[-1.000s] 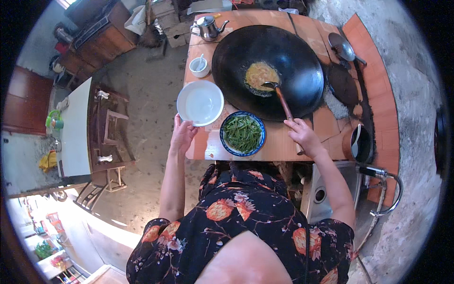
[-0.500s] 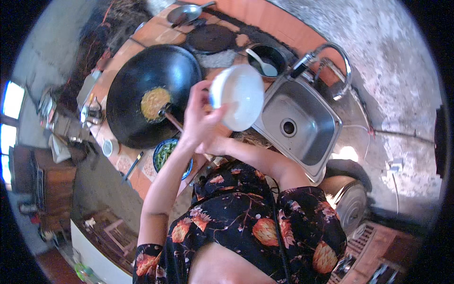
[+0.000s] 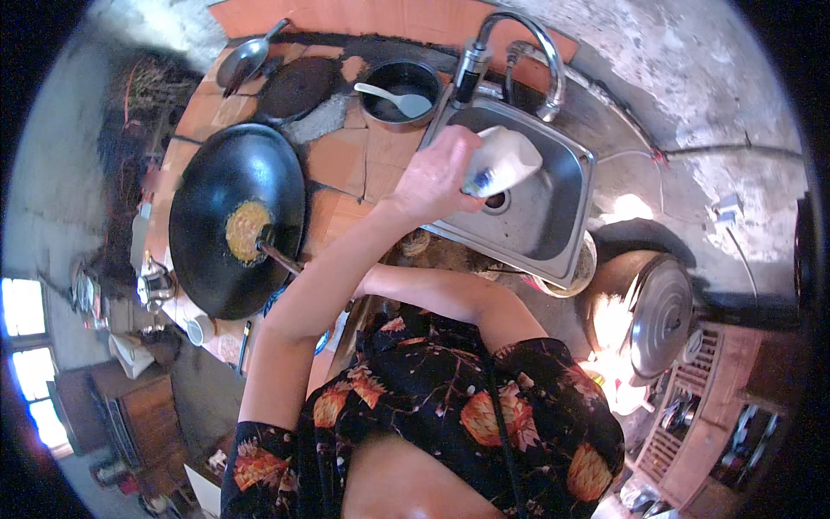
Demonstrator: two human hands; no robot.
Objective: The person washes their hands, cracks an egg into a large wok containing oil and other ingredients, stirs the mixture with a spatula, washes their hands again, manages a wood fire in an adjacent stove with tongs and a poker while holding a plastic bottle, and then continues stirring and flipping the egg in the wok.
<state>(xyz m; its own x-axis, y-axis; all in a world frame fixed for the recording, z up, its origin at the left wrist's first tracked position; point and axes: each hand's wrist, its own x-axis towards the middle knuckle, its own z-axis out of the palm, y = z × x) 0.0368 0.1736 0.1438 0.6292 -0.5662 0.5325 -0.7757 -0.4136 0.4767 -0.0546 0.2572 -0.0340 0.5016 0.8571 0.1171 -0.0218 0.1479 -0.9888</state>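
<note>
My left hand (image 3: 439,173) grips a white bowl (image 3: 510,163) with a blue mark, tipped on its side above the left part of the steel sink (image 3: 566,246). My left forearm crosses over my right one. Beneath it, my right hand (image 3: 360,282) is mostly hidden, at the end of the handle of a spatula (image 3: 281,258). The spatula's dark head rests in a big black wok (image 3: 268,160), against a yellow, egg-like mixture (image 3: 246,227) at the bottom.
Behind the sink's rim rises a tap (image 3: 477,65). A dark pot (image 3: 373,111) with a white spoon (image 3: 380,92) stands left of it. Left of the wok are a kettle (image 3: 156,284) and a white cup (image 3: 201,329). A lidded barrel-like pot (image 3: 661,320) stands at right.
My left hand has carried the bowl rightward, from beside the wok to above the sink, and tilted it further. The view has turned toward the right. The spatula stays in the wok.
</note>
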